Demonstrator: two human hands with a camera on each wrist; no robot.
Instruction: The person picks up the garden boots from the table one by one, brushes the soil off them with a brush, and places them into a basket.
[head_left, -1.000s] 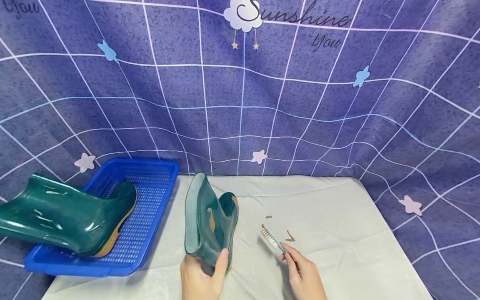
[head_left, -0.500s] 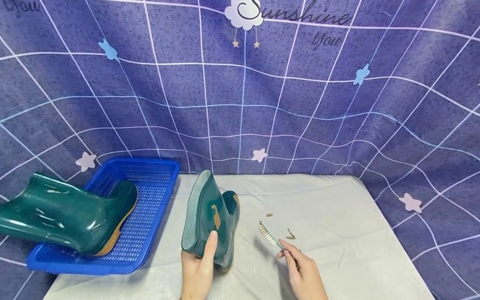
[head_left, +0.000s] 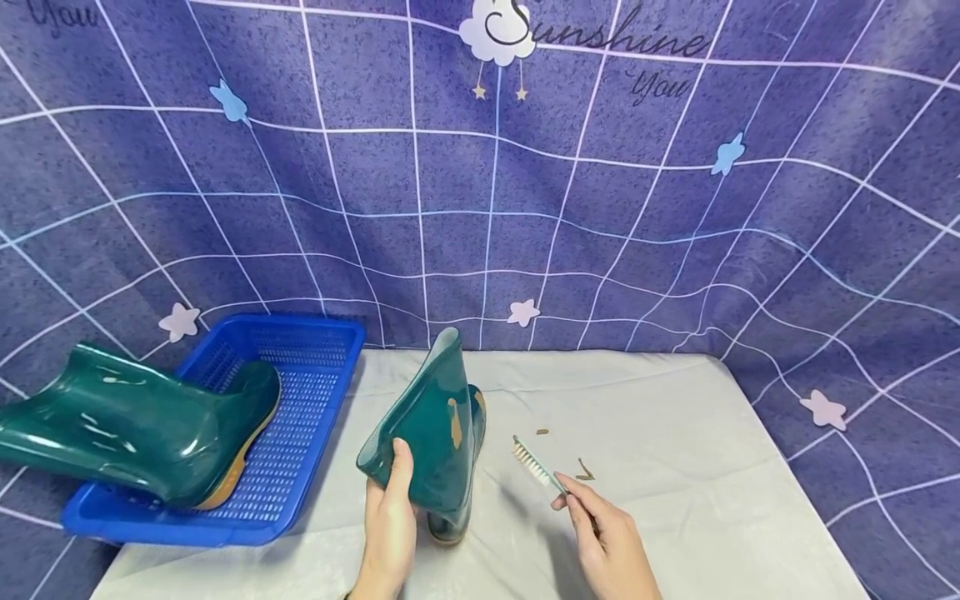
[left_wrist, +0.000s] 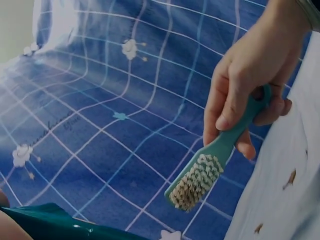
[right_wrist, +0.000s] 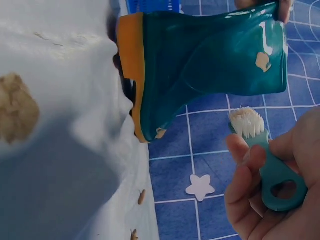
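A green rubber boot (head_left: 427, 450) with a yellow-brown sole stands on the white cloth. My left hand (head_left: 390, 517) grips the upper rim of its shaft, thumb on the outer side. Tan patches mark the shaft (right_wrist: 263, 61) and the toe (right_wrist: 160, 133). To the right of the boot, my right hand (head_left: 606, 533) holds a green scrub brush (head_left: 534, 463) by its handle. The brush's pale bristles (left_wrist: 196, 184) are brownish toward the tip, and they stand apart from the boot. Only part of the left hand shows in either wrist view.
A blue plastic basket (head_left: 318, 433) stands at the left, with a second green boot (head_left: 161, 433) lying across it. Small brown bits (head_left: 585, 472) lie on the white cloth (head_left: 697, 500) beyond the brush. Behind rises a blue gridded curtain (head_left: 600, 208).
My left hand has moved up the boot's shaft to its rim and the shaft has turned, showing more of the patched side. The brush has shifted slightly left.
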